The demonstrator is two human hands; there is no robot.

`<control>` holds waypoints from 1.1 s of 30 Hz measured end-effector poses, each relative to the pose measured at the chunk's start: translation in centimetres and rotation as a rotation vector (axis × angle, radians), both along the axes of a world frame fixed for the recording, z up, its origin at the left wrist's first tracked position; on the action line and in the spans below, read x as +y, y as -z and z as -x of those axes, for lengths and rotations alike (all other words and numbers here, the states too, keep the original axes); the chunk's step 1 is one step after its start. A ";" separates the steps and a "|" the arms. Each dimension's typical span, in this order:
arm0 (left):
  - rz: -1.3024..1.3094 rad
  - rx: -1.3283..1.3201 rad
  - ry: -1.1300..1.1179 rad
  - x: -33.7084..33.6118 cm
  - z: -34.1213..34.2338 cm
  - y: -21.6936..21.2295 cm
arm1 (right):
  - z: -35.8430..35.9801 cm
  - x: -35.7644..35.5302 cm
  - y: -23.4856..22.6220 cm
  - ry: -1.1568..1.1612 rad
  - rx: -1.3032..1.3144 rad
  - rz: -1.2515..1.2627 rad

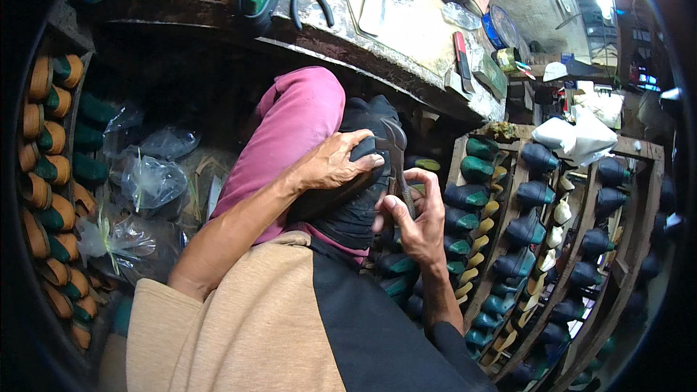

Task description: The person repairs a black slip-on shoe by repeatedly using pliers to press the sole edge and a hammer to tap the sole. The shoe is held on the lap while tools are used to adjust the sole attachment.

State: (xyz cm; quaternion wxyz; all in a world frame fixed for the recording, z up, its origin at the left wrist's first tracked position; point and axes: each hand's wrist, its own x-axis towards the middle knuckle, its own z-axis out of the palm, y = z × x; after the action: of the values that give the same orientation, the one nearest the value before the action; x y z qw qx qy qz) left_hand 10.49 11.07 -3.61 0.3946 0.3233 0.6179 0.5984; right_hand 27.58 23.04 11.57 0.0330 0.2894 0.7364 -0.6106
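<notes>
My left hand (332, 162) is wrapped round a dark shoe (364, 147) above my lap, with the thumb lying near its end. Most of that shoe is hidden under the hand and against dark cloth on my leg. My right hand (419, 219) is closed round the handles of steel lasting pincers (396, 147). Their curved jaws point away from me, and the head meets the shoe's end beside my left thumb. Whether the jaws pinch any material I cannot tell.
Ahead stands a worn workbench (428, 43) bearing black-handled pliers (308, 1) and a red-and-black knife (462, 62). Wooden racks (501, 247) of dark shoes fill the right. Tan-and-green shoes (54, 167) line the left, near clear plastic bags (151, 181).
</notes>
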 end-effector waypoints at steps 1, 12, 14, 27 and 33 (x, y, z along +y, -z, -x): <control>-0.002 -0.014 0.023 0.0 0.1 0.0 | -0.5 -0.9 -0.3 -0.038 -0.001 -0.195; -0.154 0.016 -0.016 0.4 -0.1 1.4 | 0.2 -2.3 0.5 -0.267 0.221 -0.709; -0.065 -0.014 0.002 0.3 -0.1 1.3 | -0.3 -3.0 0.0 -0.183 0.426 -0.736; -0.041 -0.139 0.138 0.0 0.8 0.0 | -0.4 -3.9 -1.0 -0.094 0.685 -0.800; -0.085 -0.131 0.126 0.1 0.5 0.5 | -0.5 -2.5 2.5 -0.197 0.392 -0.797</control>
State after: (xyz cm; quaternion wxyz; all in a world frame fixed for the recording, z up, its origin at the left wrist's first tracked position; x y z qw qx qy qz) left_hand 9.97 11.13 -4.06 0.4570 0.3381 0.5431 0.6179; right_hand 28.10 20.57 9.10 -0.1630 0.0872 0.9303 -0.3169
